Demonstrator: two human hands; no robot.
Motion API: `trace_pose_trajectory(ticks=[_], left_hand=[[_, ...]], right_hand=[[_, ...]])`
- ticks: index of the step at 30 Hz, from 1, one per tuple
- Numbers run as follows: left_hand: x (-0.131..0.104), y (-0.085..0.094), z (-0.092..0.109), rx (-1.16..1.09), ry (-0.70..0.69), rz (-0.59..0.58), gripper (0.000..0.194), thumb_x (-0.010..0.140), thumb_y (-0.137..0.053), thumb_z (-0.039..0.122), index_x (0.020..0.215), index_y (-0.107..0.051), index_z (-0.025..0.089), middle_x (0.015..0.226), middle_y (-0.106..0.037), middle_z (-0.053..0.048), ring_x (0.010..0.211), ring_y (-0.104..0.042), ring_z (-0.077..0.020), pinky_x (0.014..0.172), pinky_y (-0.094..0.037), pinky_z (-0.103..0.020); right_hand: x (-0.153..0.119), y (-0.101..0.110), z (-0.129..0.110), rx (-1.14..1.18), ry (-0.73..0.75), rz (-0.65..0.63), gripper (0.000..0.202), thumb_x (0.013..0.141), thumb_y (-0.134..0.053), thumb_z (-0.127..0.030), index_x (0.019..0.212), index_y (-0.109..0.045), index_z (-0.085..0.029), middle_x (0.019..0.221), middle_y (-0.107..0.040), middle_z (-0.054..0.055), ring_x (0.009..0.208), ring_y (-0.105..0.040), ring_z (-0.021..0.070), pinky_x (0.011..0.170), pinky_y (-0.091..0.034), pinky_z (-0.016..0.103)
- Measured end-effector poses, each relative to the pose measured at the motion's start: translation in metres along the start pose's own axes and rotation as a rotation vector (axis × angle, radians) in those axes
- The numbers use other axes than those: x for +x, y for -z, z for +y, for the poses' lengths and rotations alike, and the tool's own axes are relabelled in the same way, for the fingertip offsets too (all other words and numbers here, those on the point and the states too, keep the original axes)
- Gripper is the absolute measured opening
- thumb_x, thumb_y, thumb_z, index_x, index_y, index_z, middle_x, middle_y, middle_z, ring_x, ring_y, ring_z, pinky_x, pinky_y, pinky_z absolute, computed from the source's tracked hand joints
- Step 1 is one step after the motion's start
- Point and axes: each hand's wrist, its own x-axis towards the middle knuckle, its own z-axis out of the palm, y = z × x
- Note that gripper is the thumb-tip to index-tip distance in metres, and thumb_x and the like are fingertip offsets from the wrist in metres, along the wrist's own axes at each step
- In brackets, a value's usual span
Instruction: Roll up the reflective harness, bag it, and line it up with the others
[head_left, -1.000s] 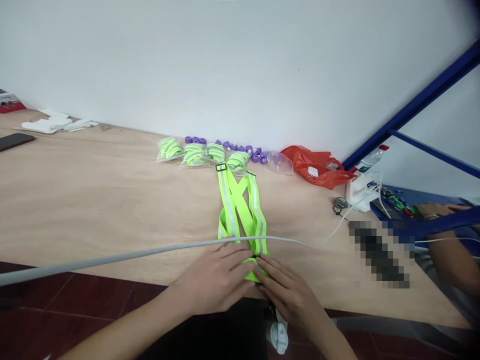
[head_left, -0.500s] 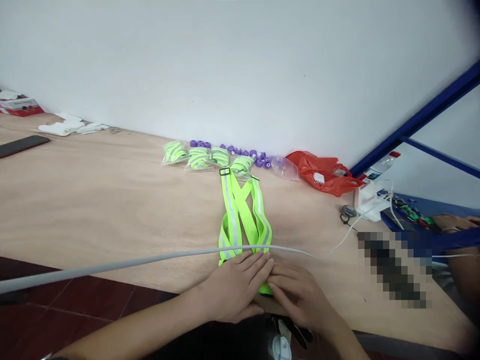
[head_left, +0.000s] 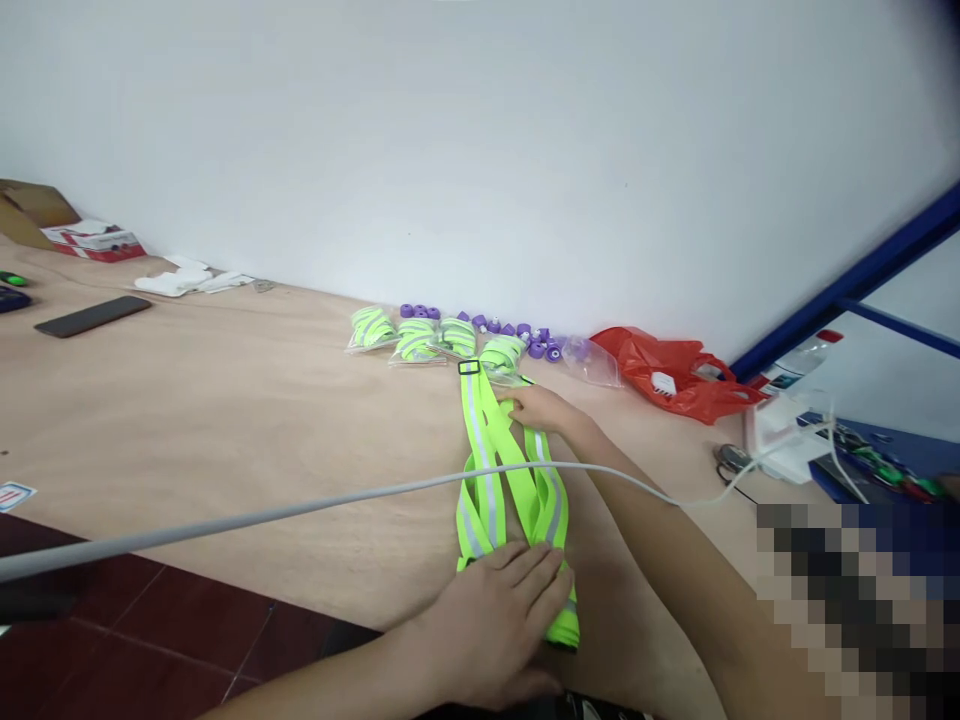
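Observation:
A neon-yellow reflective strap vest (head_left: 491, 495) with silver stripes and black buckles lies lengthwise on the wooden table, its straps crossing near the far end. My left hand (head_left: 495, 620) rests flat across its near, layered end, fingers stretched out. At the far end, my right hand (head_left: 536, 407) has its bent fingers and thumb around a strap by the crossing; the fingertips are partly hidden. Just beyond lie several clear bags of folded neon-yellow straps (head_left: 416, 340). A pale cable (head_left: 420, 482) passes in front of the vest.
Purple caps (head_left: 536, 350) line the wall, beside a clear plastic bag (head_left: 590, 362) and a red plastic bag (head_left: 675, 375). To the right stand a white device (head_left: 784, 430) and a bottle (head_left: 806, 355). At left are a dark flat bar (head_left: 94, 316), white gloves (head_left: 172, 280) and a red-white box (head_left: 94, 240).
My right hand has moved from beside my left hand to the vest's far end. My left hand stays on the near end. The view has shifted, showing more at left.

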Motion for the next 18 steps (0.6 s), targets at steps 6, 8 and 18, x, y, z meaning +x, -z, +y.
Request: trace_pose_trajectory(ticks=[6,8,18], left_hand=[[0.0,-0.002,-0.001,0.026,-0.003,0.02,0.075,0.104,-0.036,0.059,0.151,-0.036,0.002,0.158,-0.042,-0.017,0.146,-0.038,-0.0278,0.121,-0.024,-0.037],[0.0,-0.002,-0.001,0.034,-0.01,0.025,0.074,0.104,-0.036,0.058,0.151,-0.036,0.001,0.158,-0.042,-0.017,0.146,-0.038,-0.0279,0.121,-0.024,-0.037],[0.0,0.0,-0.002,0.02,-0.005,0.012,0.072,0.103,-0.039,0.056,0.151,-0.037,0.002,0.158,-0.043,-0.016,0.144,-0.04,-0.028,0.12,-0.026,-0.038]], right_hand=[[0.028,0.005,0.015,0.027,-0.001,-0.18,0.024,0.072,-0.071,-0.011,0.095,-0.071,-0.02,0.087,-0.072,0.002,0.075,-0.063,0.0179,0.06,-0.041,0.022],[0.031,0.006,0.018,0.033,-0.011,-0.208,0.012,0.074,-0.07,-0.013,0.084,-0.068,-0.019,0.079,-0.068,0.001,0.07,-0.06,0.0164,0.058,-0.038,0.022],[0.027,0.006,0.02,0.109,-0.03,-0.254,0.027,0.074,-0.068,-0.021,0.101,-0.066,-0.02,0.067,-0.056,-0.004,0.062,-0.052,0.015,0.056,-0.035,0.023]])
